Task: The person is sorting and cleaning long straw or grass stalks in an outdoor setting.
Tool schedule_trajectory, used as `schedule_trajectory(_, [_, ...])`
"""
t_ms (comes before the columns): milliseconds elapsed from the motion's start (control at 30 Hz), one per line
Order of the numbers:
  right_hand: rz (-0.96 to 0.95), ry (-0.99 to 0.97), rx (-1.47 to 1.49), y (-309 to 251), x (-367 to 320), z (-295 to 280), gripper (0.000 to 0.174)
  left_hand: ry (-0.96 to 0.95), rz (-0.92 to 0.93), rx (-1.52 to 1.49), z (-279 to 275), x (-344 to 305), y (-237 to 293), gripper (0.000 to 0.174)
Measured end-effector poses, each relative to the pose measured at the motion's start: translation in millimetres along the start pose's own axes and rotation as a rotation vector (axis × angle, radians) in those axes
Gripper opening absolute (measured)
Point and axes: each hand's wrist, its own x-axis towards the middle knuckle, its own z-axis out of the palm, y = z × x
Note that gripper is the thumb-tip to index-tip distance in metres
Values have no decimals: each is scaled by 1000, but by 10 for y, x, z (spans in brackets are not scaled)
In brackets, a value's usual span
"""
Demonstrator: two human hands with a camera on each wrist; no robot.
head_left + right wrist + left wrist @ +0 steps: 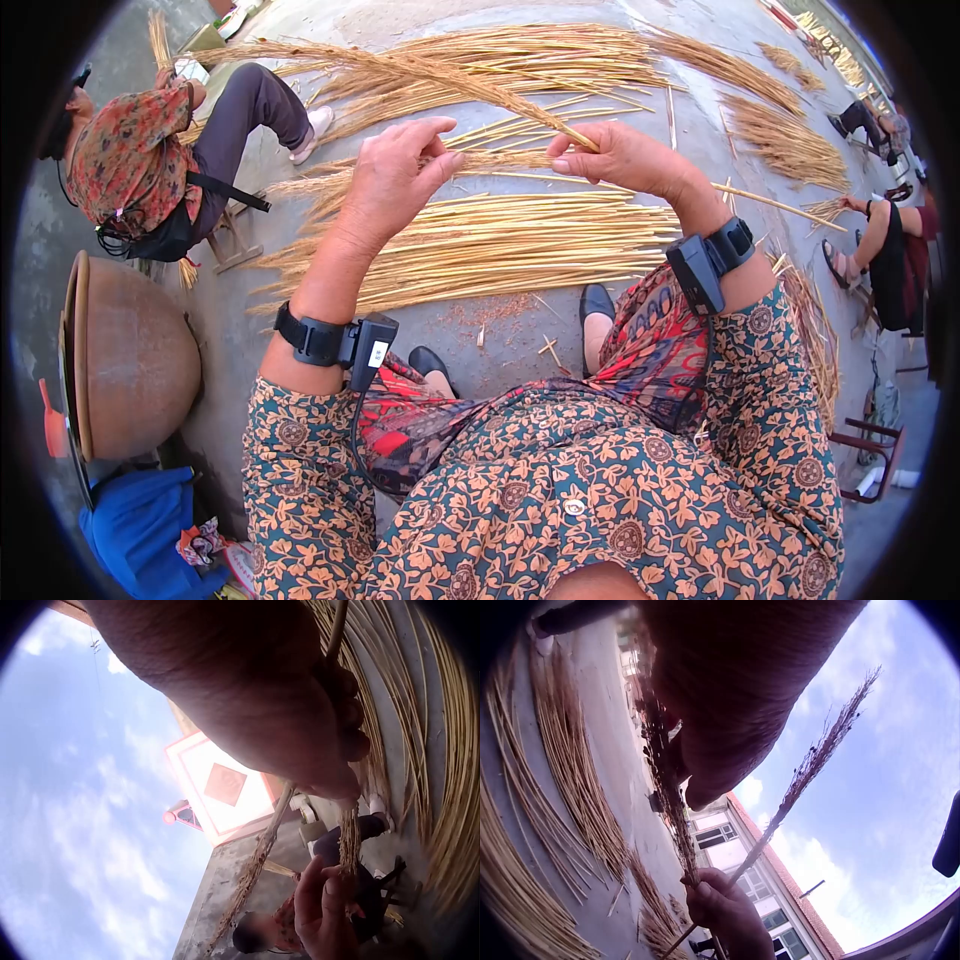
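My right hand (635, 160) pinches broomcorn stalks between thumb and fingers. One stalk (470, 92) slants up to the far left, its brushy seed head toward the other person. A second stalk's bare end (780, 207) sticks out to the right below my wrist. Its seed head (505, 159) runs across to my left hand (390, 180), whose curled fingers and thumb hold it. In the right wrist view the left hand (326, 907) meets this seed head (350, 840). The raised stalk (780, 814) stands against the sky in the left wrist view.
Bundles of stalks (500, 240) lie on the concrete before my feet, with another pile (520, 60) beyond. A seated person (140, 150) is at the left, above a large clay pot (135, 355). Others sit at the right near a dark red stool (870, 460).
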Motion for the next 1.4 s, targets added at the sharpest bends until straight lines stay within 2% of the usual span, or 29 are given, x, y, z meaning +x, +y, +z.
schedule_trajectory(100, [-23,21,-86,-55,-1,24,28,-69,-1,74,1,16,2,16])
schedule_trajectory(200, [-144,62,-161,-7,7,44,29,-92,55,145,2,3,-12,15])
schedule_trajectory(300, [-119,41,-219,-13,8,40,30,-139,62,175,20,-7,8,13])
schedule_trajectory(400, [-176,68,-238,1,15,58,30,-86,109,349,72,-14,52,11])
schedule_trajectory(600, [-277,72,-381,-94,10,88,29,-142,-131,500,182,-16,7,13])
schedule_trajectory(700, [-232,72,-344,-69,6,76,28,-149,-84,545,156,-12,-16,20])
schedule_trajectory(800, [-245,76,-306,-24,17,68,27,-66,-55,534,136,-24,-120,23])
schedule_trajectory(900, [-256,90,-343,153,-15,-21,27,-121,-250,737,-21,-73,-374,23])
schedule_trajectory(933, [-205,82,-332,154,-44,-47,27,-77,-265,690,-94,-77,-447,26])
schedule_trajectory(1033, [-105,66,-299,122,-89,-88,27,-119,-521,197,-226,-61,-406,31])
schedule_trajectory(1067, [-106,66,-301,121,-85,-89,27,-33,-366,139,-170,-96,-478,29])
schedule_trajectory(1167, [-70,29,-325,35,-96,-82,28,72,-177,-141,-2,-107,-383,23])
schedule_trajectory(1200, [-44,16,-339,-4,-117,-94,28,-33,-238,-185,12,-70,-305,26])
schedule_trajectory(1300, [-34,7,-350,-11,-65,-77,30,-192,-311,-263,32,-28,17,27])
schedule_trajectory(1400, [-74,31,-427,75,35,-19,33,-181,-504,-715,259,-23,285,30])
